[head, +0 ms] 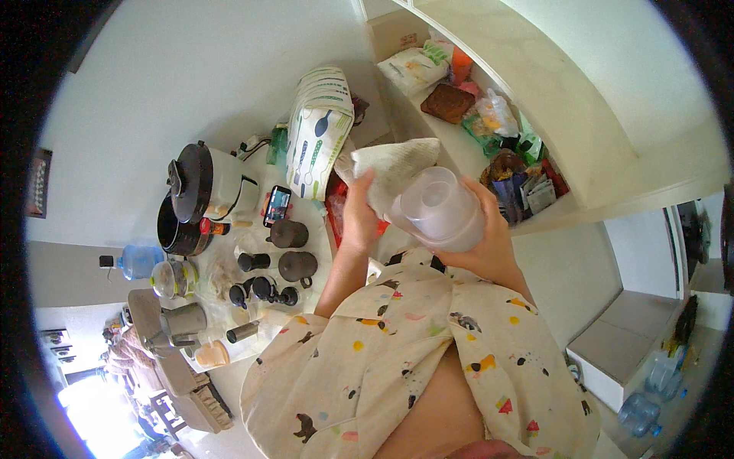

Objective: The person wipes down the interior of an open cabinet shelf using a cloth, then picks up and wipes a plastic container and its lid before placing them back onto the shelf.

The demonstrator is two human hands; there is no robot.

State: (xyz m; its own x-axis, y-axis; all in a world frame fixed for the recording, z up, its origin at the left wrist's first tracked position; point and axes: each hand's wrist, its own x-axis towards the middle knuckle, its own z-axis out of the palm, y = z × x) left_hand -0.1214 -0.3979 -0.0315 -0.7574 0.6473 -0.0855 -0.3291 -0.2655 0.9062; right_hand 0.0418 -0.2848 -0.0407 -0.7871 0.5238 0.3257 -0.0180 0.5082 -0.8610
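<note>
My right hand [481,246] grips a translucent plastic container [438,209] with its round base turned up towards me. In my left hand [360,215] is a whitish cloth [395,166], bunched and held against or just beside the container's left side; the exact contact is hidden. Both hands are above my lap, in front of my patterned cream clothing [401,333]. To the left of my left forearm, on the table, stand two dark lidded mugs, one nearer the back [288,234] and one nearer me [297,267].
The table [312,229] also carries a rice cooker [215,183], a dark pot [180,229], a phone [277,205], several dark lids and a metal pitcher [183,321]. A utensil-print cover [321,132] stands behind. Bags fill a shelf [424,103] at right.
</note>
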